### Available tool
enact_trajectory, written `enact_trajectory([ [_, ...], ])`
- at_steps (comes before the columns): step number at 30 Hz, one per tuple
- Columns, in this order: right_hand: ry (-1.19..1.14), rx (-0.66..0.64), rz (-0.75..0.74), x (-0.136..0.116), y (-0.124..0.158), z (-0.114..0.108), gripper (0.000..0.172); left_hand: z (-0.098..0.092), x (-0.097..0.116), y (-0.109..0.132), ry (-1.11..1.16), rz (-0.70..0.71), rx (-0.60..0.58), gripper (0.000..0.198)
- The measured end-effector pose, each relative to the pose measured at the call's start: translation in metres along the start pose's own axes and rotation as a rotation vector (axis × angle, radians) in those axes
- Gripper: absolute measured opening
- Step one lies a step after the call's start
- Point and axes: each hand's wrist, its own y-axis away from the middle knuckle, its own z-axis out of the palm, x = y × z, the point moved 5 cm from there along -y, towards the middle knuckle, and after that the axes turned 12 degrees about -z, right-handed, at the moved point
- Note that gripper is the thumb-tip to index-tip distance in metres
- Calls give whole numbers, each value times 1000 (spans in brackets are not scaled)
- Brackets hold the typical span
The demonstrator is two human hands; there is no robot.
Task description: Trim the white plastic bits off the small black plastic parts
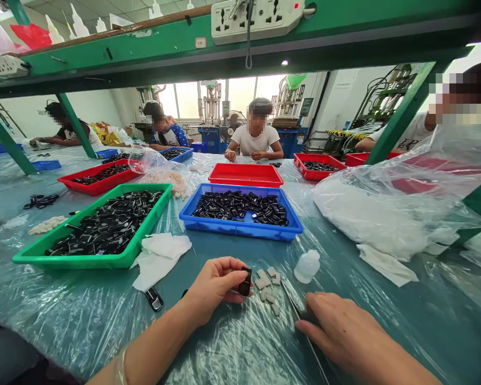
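Note:
My left hand (218,286) pinches a small glossy black plastic piece (245,282) upright between thumb and fingers. To its right, my right hand (340,326) is closed on thin metal tweezers (291,299), thumb across them and fingers curled; part of their shaft is hidden. Several small grey-white pads (268,286) lie between the two hands, near the tweezer tips. Behind my right hand stands a small translucent white bottle (307,266). Another black piece (154,299) rests on the table left of my left hand, beside a crumpled white cloth (160,256).
Black pieces fill a green tray (152,222) and a blue tray (240,229); a red tray (245,174) sits behind. Plastic bags (388,214) lie at right. A green overhead shelf (144,51) with a power strip (256,18) spans the table. Several people sit around it.

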Motion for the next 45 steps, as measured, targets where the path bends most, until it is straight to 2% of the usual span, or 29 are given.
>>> enact_trajectory([
  [2, 63, -41, 37, 4, 0, 8, 34, 3, -1, 0, 6, -23, -31, 49],
  [5, 100, -71, 66, 4, -5, 16, 38, 6, -2, 0, 16, -51, -53, 48],
  [12, 52, 12, 113, 5, -12, 13, 41, 9, -4, 2, 23, -90, -101, 48],
  [17, -35, 108, -1, -1, -9, -1, 37, 10, -4, 1, 38, -100, -104, 49],
  [20, -231, 77, -98, -8, -7, -7, 38, 11, -6, 1, 33, -103, -102, 50],
  [23, -503, 66, -199, -17, -5, -13, 52, 12, -7, 3, 9, -93, -120, 52],
  [26, -766, 190, -263, -24, -1, -23, 71, 16, -10, 6, -18, -103, -197, 54],
  [29, -922, 358, -265, -25, 5, -30, 75, 22, -11, 11, -30, -117, -309, 51],
  [32, -968, 431, -327, -28, 10, -31, 69, 26, -13, 14, -31, -130, -387, 49],
  [36, -938, 344, -374, -33, 10, -26, 67, 27, -15, 14, -21, -133, -422, 49],
  [45, -911, 327, -446, -41, 8, -19, 65, 29, -16, 16, -27, -134, -450, 45],
])
